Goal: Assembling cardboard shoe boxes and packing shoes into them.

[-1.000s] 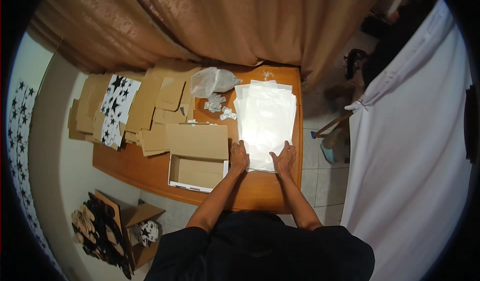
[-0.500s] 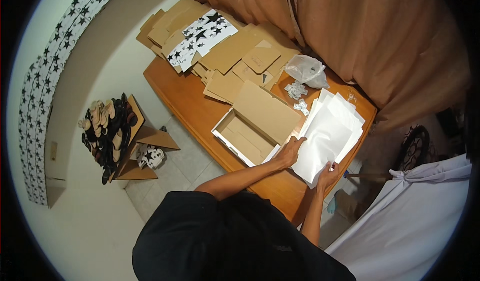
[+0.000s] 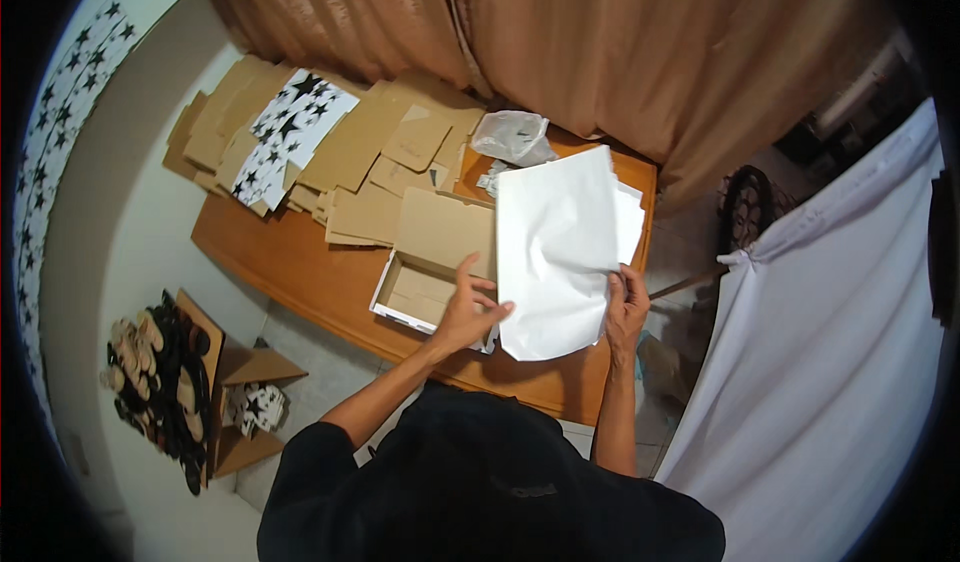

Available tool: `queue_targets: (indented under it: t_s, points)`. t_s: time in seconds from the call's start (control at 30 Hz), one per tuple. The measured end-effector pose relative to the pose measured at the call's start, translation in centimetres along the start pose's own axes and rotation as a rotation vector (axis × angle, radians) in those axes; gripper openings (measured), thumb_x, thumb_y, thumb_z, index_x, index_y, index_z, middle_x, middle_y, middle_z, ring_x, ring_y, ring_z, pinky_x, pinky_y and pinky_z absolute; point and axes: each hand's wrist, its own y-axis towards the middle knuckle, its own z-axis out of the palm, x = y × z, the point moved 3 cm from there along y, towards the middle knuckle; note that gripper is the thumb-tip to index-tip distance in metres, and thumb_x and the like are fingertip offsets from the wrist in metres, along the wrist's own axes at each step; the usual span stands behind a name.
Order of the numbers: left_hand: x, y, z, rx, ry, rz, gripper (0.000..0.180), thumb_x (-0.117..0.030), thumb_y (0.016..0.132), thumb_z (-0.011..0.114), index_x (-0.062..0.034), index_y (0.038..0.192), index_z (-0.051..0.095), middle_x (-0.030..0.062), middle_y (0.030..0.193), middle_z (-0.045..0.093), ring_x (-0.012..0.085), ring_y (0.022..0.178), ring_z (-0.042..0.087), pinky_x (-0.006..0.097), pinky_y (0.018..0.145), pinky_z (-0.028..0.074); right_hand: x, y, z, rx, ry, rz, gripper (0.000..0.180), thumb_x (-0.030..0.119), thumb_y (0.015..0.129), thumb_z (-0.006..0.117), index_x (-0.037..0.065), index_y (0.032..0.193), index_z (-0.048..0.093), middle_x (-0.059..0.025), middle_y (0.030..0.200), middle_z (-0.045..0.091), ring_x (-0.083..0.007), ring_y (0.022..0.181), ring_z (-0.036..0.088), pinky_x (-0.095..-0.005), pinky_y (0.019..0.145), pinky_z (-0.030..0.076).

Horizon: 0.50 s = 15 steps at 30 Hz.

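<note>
While the right hand (image 3: 627, 310) pinches white sheeting (image 3: 555, 262) (shirt lettering (image 3: 533, 490) blurred), the left (image 3: 466, 312) splays.

Held both arms extended from the near side, bare below the upper arms. Slanted the left forearm (image 3: 392, 388) toward the far right, and spread the left grip (image 3: 464, 312) loosely, with fingers parted and thumb pointing right. Kept the right forearm (image 3: 614, 412) nearly straight toward the far side, and pinched the right grip (image 3: 627, 307), with thumb near bent fingers, well apart from the left.
</note>
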Motion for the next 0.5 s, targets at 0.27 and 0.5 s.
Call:
queue_targets:
  t_s: [0.27, 0.5]
  points:
    - [0.5, 6.7, -15.9, -0.202, 0.044, 0.098, 0.084, -0.031, 0.086, 0.082, 0.0004, 0.149, 0.036, 0.0199, 0.134, 0.052, 0.0256, 0.114, 0.056, 0.041, 0.097, 0.048, 6.4, -3.7, 7.5, 0.566, 0.014, 0.106, 0.017, 0.002, 0.095, 0.063, -0.004, 0.11, 0.069, -0.0076, 0.097, 0.073, -0.0123, 0.092, 0.065, -0.0261, 0.086, 0.051]
    - [4.0, 7.0, -21.2, 0.257, 0.015, -0.096, 0.041, -0.013, 0.091, 0.075, 0.004, 0.126, 0.062, 0.009, 0.106, 0.071, 0.013, 0.093, 0.064, 0.024, 0.082, 0.05, 5.7, -6.2, 13.4, 0.668, 0.01, 0.167, 0.023, 0.015, 0.096, 0.066, -0.001, 0.113, 0.07, -0.0078, 0.098, 0.072, -0.0143, 0.092, 0.065, -0.03, 0.086, 0.052]
